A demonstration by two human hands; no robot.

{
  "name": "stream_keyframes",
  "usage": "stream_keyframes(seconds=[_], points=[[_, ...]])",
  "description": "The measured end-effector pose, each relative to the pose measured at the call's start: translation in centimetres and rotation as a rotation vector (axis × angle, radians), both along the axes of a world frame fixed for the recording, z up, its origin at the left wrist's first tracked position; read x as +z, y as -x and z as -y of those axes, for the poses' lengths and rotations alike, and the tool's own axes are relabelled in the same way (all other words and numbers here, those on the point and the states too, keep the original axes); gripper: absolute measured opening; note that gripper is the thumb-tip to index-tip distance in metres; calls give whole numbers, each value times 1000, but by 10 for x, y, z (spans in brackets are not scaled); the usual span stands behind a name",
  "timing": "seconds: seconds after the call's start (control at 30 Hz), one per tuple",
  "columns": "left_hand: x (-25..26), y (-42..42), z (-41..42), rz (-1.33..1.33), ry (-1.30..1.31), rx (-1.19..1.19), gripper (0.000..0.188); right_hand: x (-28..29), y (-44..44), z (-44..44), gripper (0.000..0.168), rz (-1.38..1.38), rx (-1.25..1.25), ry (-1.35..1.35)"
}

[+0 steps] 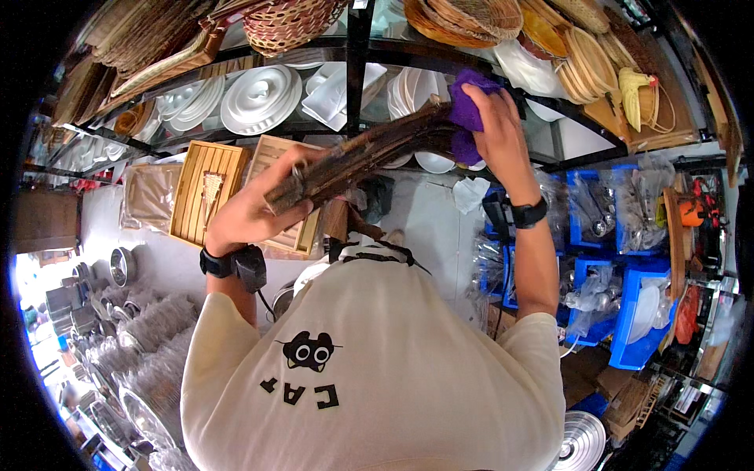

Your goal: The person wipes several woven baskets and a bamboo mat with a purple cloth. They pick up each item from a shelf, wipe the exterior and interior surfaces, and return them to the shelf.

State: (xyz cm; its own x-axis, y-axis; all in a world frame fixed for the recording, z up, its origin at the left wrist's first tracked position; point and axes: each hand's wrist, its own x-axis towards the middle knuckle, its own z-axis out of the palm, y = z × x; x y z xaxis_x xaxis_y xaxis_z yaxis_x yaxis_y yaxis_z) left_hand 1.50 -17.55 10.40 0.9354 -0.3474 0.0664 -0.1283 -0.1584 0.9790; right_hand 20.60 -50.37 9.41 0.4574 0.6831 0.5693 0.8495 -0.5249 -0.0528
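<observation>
My left hand (259,197) grips the near left end of a long, dark brown wooden piece (365,153), its exact kind unclear, which slants up to the right in front of my chest. At the other end, my right hand (498,126) holds a purple cloth (471,106) against the wood; part of the cloth hangs below that end. Both wrists wear black straps. Beyond the wood, white plates (262,97) and dishes stand on a glass shelf.
Woven baskets (465,20) fill the upper shelf. Slatted wooden trays (209,188) lie left of the wood. Blue bins (639,318) with bagged utensils stand at the right. Plastic-wrapped metal ware (150,353) crowds the lower left. A round metal lid (580,441) is at the lower right.
</observation>
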Motion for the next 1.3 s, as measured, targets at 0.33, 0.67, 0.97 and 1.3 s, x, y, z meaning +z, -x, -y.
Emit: stream_keyframes(seconds=[0.33, 0.67, 0.97, 1.3], points=[[13, 2, 6, -8, -243, -195, 73, 9, 15, 14, 61, -247, -65, -51], [-13, -40, 45, 212, -298, 15, 87, 74, 36, -32, 28, 442, -21, 280], [-23, -65, 81, 209, -398, 312, 67, 70, 31, -63, 28, 524, 132, 177], [-45, -64, 63, 209, -178, 355, 53, 75, 36, -16, 52, 422, -146, -206]])
